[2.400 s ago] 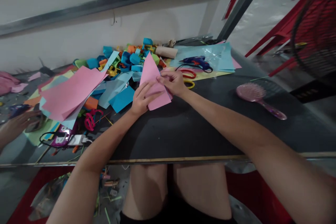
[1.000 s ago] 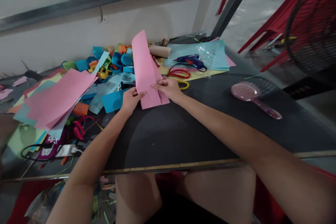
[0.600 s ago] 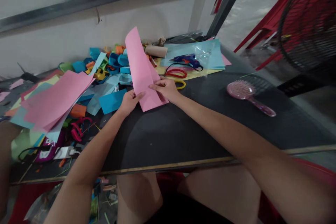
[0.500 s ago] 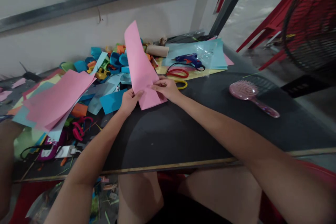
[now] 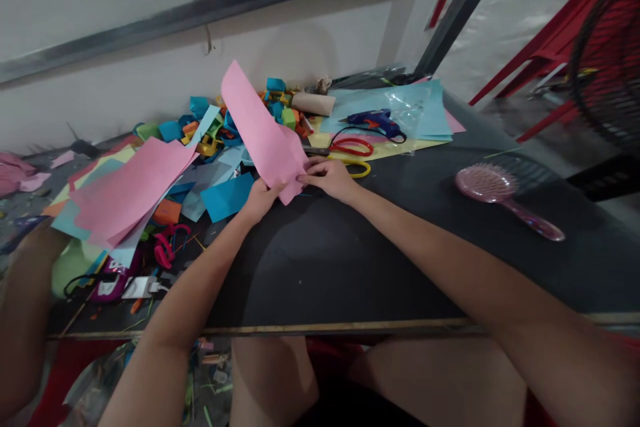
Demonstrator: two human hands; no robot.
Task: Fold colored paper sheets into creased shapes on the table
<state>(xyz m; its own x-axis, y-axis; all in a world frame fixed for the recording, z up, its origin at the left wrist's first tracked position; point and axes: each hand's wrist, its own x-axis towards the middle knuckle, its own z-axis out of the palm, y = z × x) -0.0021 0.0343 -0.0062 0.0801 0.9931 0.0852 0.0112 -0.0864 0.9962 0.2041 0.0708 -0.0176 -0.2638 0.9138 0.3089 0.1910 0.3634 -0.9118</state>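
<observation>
Both my hands hold one pink sheet of paper (image 5: 257,130) by its near end, just above the black table (image 5: 350,253). My left hand (image 5: 261,198) pinches the sheet's lower left edge. My right hand (image 5: 331,177) pinches the lower right corner with closed fingers. The sheet rises away from me and leans to the left, its far end up over the pile of coloured scraps (image 5: 235,123).
Loose pink, blue and yellow sheets (image 5: 125,183) lie at the left. Red-handled scissors (image 5: 350,147), a blue glue gun (image 5: 375,121) and a cardboard tube (image 5: 314,103) sit behind my hands. A pink hairbrush (image 5: 500,193) lies at the right. Another person's arm (image 5: 23,307) shows at the far left.
The folded pink sheet has been opened out into a long strip and lifted; it now tilts further left. My hands have slid to its near end.
</observation>
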